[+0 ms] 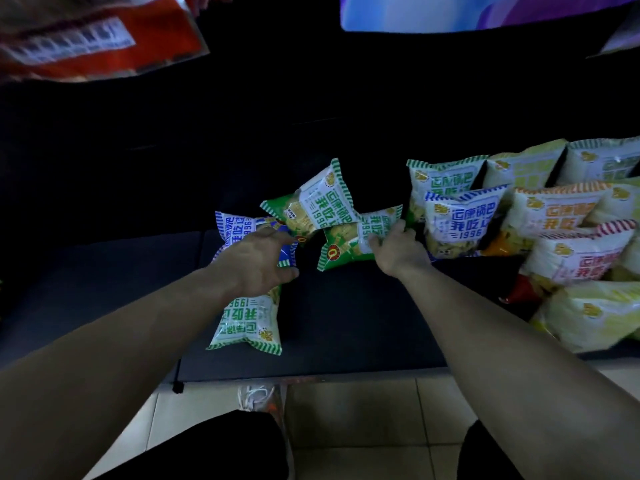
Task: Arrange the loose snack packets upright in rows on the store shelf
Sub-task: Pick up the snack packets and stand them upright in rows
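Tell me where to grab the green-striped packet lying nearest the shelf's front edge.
Pinch the green-striped packet by its near crimped seal, coming from the front: that flat edge lies free, while the left hand hides its far end.

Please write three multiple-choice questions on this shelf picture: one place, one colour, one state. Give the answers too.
1. Where on the shelf do the upright rows stand? A left B right C middle
2. Which trim has the packet held by the left hand? A red B blue C orange
3. What is the right hand doing? A hanging open B resting on the floor C gripping a green packet
Answers: B, the upright rows fill the right side; B, a blue packet shows between its thumb and fingers; C, its fingers curl round the green packet.
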A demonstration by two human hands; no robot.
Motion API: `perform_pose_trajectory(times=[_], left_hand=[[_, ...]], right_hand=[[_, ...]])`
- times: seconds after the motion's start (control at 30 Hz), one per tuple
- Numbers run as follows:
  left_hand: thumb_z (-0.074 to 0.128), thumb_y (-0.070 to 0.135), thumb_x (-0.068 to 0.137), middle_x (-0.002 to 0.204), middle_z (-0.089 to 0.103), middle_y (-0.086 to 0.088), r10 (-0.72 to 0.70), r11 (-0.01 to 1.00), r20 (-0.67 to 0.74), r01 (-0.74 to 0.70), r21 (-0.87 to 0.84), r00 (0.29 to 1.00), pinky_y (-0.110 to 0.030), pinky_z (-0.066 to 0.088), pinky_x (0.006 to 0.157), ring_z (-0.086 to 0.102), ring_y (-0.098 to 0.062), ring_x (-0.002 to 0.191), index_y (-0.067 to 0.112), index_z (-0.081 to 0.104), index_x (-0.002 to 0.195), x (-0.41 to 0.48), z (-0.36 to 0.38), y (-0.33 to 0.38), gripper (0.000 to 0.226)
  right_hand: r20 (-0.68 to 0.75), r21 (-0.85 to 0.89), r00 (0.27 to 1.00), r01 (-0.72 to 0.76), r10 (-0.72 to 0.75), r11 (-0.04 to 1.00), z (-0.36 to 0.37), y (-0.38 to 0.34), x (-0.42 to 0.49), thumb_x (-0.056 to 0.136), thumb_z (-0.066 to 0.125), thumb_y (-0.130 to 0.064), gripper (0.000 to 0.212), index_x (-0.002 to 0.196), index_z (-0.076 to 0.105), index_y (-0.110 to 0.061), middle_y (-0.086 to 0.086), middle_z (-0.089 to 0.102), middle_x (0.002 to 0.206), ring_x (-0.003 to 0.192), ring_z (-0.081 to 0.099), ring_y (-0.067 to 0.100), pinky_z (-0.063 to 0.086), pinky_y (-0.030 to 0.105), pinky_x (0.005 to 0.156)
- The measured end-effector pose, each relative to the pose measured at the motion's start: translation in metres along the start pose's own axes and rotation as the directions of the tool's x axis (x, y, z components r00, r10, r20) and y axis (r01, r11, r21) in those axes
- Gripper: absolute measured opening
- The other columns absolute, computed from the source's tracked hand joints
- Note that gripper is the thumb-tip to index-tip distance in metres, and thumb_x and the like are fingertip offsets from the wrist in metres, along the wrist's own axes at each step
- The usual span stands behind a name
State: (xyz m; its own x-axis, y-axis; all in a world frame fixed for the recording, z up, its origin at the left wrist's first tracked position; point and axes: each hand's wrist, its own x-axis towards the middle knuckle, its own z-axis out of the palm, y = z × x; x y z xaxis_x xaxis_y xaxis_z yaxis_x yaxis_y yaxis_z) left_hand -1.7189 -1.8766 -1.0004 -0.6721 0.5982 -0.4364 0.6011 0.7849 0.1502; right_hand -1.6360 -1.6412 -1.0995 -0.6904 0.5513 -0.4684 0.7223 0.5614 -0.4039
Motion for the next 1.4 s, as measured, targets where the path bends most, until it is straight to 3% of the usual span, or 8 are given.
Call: perform_pose_trajectory(times=[0.13,0.3,0.37,0.43,0.57,0.73,1.13,1.4], left_hand=[[0.061,0.052,0.089,0.153,0.034,-0.002,-0.033,0.998,-0.024,0.032,-0.048,0.999,-0.04,0.04,0.107,0.042,-0.023,0.134,0.025,0.036,0.148,-0.001,-0.004,-0.007,0.069],[0.061,0.051,0.09,0.151,0.036,-0.001,-0.046,0.998,-0.035,0.045,-0.033,0.998,-0.037,0.04,0.106,0.043,-0.023,0.132,0.024,0.037,0.147,-0.004,-0.008,-0.004,0.067],[0.061,0.05,0.091,0.152,0.034,-0.002,-0.04,0.999,-0.032,0.039,-0.019,0.999,-0.038,0.038,0.108,0.041,-0.023,0.135,0.023,0.036,0.148,-0.006,-0.009,-0.001,0.068],[0.06,0.05,0.091,0.155,0.032,-0.002,-0.029,1.0,-0.029,0.029,-0.001,0.999,-0.039,0.037,0.11,0.037,-0.023,0.138,0.024,0.035,0.149,-0.008,-0.011,0.002,0.068],[0.059,0.049,0.092,0.158,0.027,-0.004,-0.008,1.0,-0.036,0.009,0.029,0.999,-0.04,0.034,0.112,0.03,-0.023,0.143,0.024,0.033,0.149,-0.013,-0.013,0.007,0.067],[0.059,0.049,0.091,0.151,0.035,-0.004,0.007,0.999,-0.062,-0.004,0.043,0.998,-0.041,0.041,0.105,0.039,-0.025,0.136,0.023,0.037,0.146,-0.02,-0.02,0.013,0.065],[0.069,0.051,0.084,0.151,0.036,-0.002,0.048,0.999,-0.065,-0.047,0.021,0.997,-0.041,0.043,0.103,0.044,-0.025,0.131,0.025,0.033,0.149,-0.031,-0.032,0.055,0.078],[0.082,0.055,0.069,0.15,0.041,0.009,0.273,0.948,0.0,-0.269,-0.168,0.962,-0.029,0.039,0.103,0.042,-0.016,0.135,0.034,0.03,0.15,-0.039,-0.03,0.14,0.098]], right_hand=[[-0.031,0.102,1.0,0.009,-0.006,0.995,0.006,-0.002,0.003,0.097,0.054,-0.05,0.064,0.134,0.025,-0.007,0.023,0.051,0.13,0.106,0.058,0.04,0.051,0.044,0.076],[0.041,0.285,0.996,-0.093,0.085,0.954,-0.002,-0.014,0.0,0.082,0.075,-0.051,0.094,0.145,0.027,-0.001,0.017,0.05,0.138,0.117,0.057,0.033,0.05,0.035,0.08],[0.095,0.312,0.991,-0.122,0.097,0.942,-0.001,-0.015,-0.002,0.074,0.082,-0.054,0.092,0.139,0.042,-0.001,0.013,0.056,0.132,0.111,0.061,0.028,0.052,0.032,0.076],[0.099,0.291,0.993,-0.084,0.058,0.953,-0.002,-0.014,-0.006,0.069,0.085,-0.053,0.079,0.126,0.055,-0.007,0.01,0.062,0.122,0.101,0.064,0.026,0.053,0.031,0.072],[0.028,0.222,0.997,0.068,-0.076,0.973,-0.011,-0.014,-0.019,0.074,0.085,-0.039,0.073,0.13,0.046,-0.014,0.011,0.048,0.129,0.107,0.056,0.029,0.047,0.033,0.078],[-0.005,0.179,0.968,0.248,-0.252,0.952,-0.029,-0.006,-0.035,0.085,0.079,-0.026,0.045,0.118,0.05,-0.016,0.001,0.056,0.109,0.091,0.056,0.019,0.047,0.031,0.071],[0.095,-0.089,0.878,0.477,-0.469,0.875,-0.108,0.037,-0.099,0.076,0.087,-0.021,0.045,0.112,0.062,-0.032,-0.002,0.059,0.128,0.118,0.056,0.02,0.049,0.035,0.094],[0.121,-0.064,0.83,0.553,-0.544,0.83,-0.156,0.069,-0.157,0.077,0.085,-0.016,0.044,0.115,0.066,-0.03,-0.007,0.061,0.133,0.128,0.052,0.012,0.042,0.029,0.101]])
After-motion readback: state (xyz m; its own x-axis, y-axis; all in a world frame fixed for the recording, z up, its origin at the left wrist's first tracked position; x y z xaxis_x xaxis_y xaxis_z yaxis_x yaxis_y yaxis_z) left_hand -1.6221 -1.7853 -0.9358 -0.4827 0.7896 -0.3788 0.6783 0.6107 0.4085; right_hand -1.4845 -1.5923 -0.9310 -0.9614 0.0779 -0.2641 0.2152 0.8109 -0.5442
